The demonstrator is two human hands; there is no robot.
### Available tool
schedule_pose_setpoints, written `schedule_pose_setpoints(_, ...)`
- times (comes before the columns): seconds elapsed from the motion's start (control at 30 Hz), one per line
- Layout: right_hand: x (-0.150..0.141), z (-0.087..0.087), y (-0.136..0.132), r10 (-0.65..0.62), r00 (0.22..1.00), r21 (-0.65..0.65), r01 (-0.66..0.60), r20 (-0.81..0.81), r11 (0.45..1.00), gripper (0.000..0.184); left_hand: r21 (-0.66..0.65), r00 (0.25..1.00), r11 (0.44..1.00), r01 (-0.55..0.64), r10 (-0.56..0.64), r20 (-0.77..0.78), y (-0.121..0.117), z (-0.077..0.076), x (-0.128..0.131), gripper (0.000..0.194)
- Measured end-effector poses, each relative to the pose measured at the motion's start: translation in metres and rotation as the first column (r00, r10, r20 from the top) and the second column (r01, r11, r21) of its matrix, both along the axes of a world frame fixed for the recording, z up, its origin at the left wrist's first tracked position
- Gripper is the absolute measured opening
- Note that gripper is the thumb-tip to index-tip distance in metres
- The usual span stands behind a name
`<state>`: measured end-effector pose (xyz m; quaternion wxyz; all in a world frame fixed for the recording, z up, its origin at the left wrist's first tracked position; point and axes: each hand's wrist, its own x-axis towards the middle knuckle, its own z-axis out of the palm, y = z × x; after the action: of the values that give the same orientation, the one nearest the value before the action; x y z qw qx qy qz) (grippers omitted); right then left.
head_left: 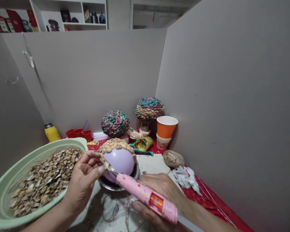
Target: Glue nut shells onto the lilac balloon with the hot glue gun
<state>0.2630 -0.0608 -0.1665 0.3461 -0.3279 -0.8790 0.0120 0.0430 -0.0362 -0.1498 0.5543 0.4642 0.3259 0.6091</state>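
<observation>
Between the thumb and fingers of my left hand (84, 175) is a peanut shell half (108, 165), its hollow side showing. My right hand (159, 190) grips a pink glue gun (137, 187) with a clear glue stick at its back end. The gun's nozzle points left and is at the shell. Just behind them a light purple balloon (119, 159), its upper part covered with peanut shells (116, 145), rests in a metal bowl (111, 186). To the left, a green colander (79, 143) holds many loose peanut shells (45, 180).
Two painted shell-covered balls (115, 123) stand at the back. An orange paper cup (167, 127), a twine coil (173, 159) and crumpled white tissue (187, 176) lie at right. Red cups (87, 134) and a yellow bottle (52, 132) stand back left. Grey partitions (87, 74) enclose the table.
</observation>
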Motion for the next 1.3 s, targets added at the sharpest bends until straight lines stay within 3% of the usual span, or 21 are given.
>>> schedule_pose_setpoints(0.2, 0.0, 0.002, 0.0, 0.022, 1.0, -0.043, -0.023, -0.006, 0.999, 0.041, -0.001, 1.0, 1.0, 0.001, -0.001, -0.005, 0.0, -0.001, 0.0, 0.027)
schedule_pose_setpoints(0.6, 0.0, 0.001, -0.001, 0.006, 1.0, 0.013, -0.006, -0.01, 1.0, 0.042, -0.032, 0.998, 0.998, 0.051, -0.052, -0.022, -0.003, -0.003, 0.001, 0.028)
schedule_pose_setpoints(0.83, 0.001, 0.007, -0.002, 0.021, 0.993, -0.177, -0.041, -0.113, 0.983, 0.036, -0.022, 0.998, 0.998, 0.066, -0.066, -0.017, -0.003, -0.004, 0.0, 0.028)
schedule_pose_setpoints(1.3, 0.001, 0.011, -0.001, 0.024, 0.997, -0.17, -0.037, -0.076, 0.985, 0.036, -0.021, 0.992, 0.994, 0.111, -0.112, -0.063, -0.004, -0.011, -0.002, 0.027)
